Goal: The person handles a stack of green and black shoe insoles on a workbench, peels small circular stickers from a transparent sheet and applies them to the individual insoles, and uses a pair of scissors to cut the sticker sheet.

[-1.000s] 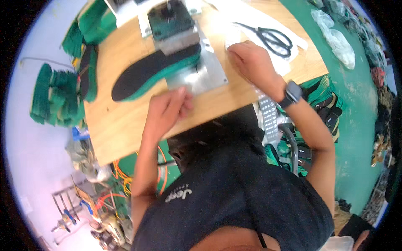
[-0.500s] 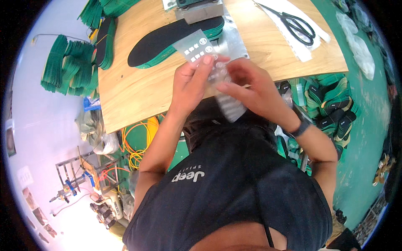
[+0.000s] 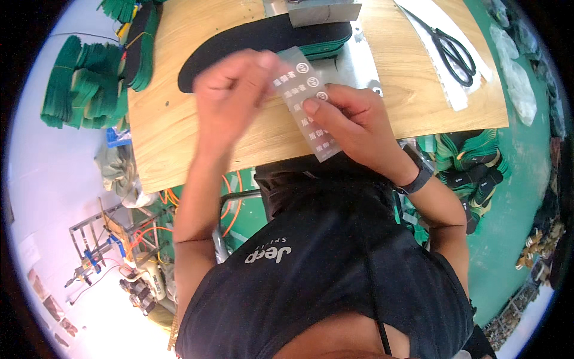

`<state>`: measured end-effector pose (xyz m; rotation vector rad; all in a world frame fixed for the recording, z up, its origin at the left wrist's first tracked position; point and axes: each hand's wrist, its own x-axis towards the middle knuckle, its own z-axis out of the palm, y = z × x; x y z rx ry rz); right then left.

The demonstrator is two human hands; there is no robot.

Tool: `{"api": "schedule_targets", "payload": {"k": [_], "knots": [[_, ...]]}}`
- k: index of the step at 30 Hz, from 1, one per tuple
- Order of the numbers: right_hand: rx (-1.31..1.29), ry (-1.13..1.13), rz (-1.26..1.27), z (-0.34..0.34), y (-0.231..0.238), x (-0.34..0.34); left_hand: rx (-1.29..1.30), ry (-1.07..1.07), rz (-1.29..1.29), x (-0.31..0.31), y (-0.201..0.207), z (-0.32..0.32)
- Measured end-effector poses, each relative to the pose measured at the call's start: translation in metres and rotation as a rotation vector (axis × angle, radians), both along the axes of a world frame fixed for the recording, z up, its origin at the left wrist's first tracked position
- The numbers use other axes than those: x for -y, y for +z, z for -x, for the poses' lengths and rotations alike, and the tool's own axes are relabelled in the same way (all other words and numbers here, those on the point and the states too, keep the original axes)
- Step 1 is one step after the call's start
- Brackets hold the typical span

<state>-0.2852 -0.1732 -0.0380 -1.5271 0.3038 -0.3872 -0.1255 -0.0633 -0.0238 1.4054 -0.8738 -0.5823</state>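
The right grip (image 3: 362, 124) pinches a translucent printed strip (image 3: 308, 123).

Left hand (image 3: 233, 84) motion-blurred, fingers smeared; whether it touches translucent sheet (image 3: 306, 106) cannot be told. Right hand's (image 3: 362, 122) thumb hides part of sheet; fingers behind sheet partly out of sight. Left hand covers near-left part of insole stack (image 3: 257, 37); metal fixture (image 3: 326, 14) hides part of stack's far-right side, itself cut off by far edge. White paper (image 3: 461, 24) also cut off there. Brown items (image 3: 529, 251) at right rim too small to tell.
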Motion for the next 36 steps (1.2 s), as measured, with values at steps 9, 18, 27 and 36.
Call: {"api": "schedule_targets", "payload": {"k": [9, 18, 27, 36], "knots": [[-0.220, -0.265, -0.492, -0.018, -0.001, 0.019, 1.128, -0.148, -0.300, 0.033, 0.008, -0.088], [-0.121, -0.446, -0.577, -0.036, -0.002, 0.038, 1.128, -0.279, -0.449, 0.042, 0.004, -0.090], [-0.210, -0.416, -0.589, -0.037, 0.000, 0.041, 1.092, -0.216, -0.414, 0.045, -0.008, -0.091], [-0.194, -0.389, -0.606, -0.038, -0.004, 0.044, 1.074, -0.231, -0.405, 0.046, -0.008, -0.092]]}}
